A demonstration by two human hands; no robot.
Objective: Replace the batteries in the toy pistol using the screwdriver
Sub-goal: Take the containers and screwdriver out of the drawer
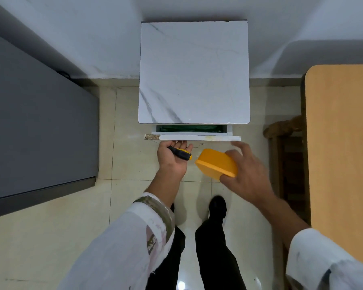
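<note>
Grey cabinet (40,122) far left. Left hand (172,162) palm up, fingers curled round the screwdriver (180,153), fingertips at the front edge of the drawer (197,138). Drawer part open under the marble tabletop (194,70). Orange box (215,164) held over the floor (50,227), just right of the screwdriver; right hand (247,174) grips its right end.
</note>
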